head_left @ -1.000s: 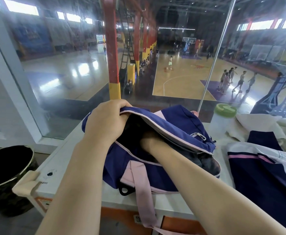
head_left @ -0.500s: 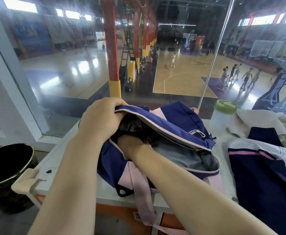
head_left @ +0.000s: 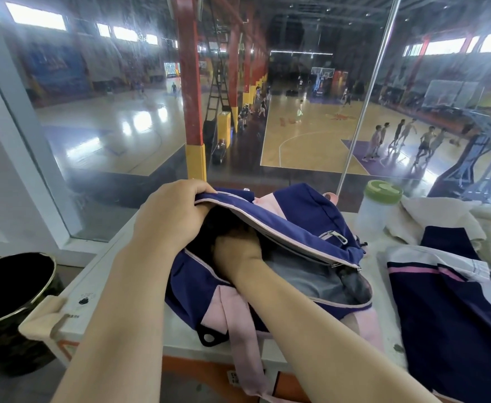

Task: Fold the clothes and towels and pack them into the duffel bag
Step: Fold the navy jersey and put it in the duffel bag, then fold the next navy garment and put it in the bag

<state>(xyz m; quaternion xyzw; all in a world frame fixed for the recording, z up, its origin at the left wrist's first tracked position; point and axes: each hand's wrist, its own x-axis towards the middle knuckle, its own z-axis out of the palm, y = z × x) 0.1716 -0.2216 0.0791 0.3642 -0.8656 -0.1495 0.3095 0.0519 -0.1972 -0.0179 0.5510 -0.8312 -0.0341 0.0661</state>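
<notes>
A navy and pink duffel bag (head_left: pixel 305 213) lies unzipped on the white counter (head_left: pixel 99 289). My left hand (head_left: pixel 171 216) grips the upper zipper edge at the bag's left end and lifts it. My right hand (head_left: pixel 238 251) reaches into the opening; its fingers are hidden in the dark inside, over grey fabric (head_left: pixel 302 274). To the right lies a navy garment with pink and white stripes (head_left: pixel 453 312). Cream towels (head_left: pixel 453 216) are heaped behind it.
A clear jar with a green lid (head_left: pixel 379 207) stands right of the bag by the glass wall. A dark bin (head_left: pixel 8 303) sits on the floor at the left. The pink bag strap (head_left: pixel 244 341) hangs over the counter's front edge.
My right hand has drawn back a little toward the opening, so more of it shows. The bag's flap is lifted higher and more grey fabric is visible inside.
</notes>
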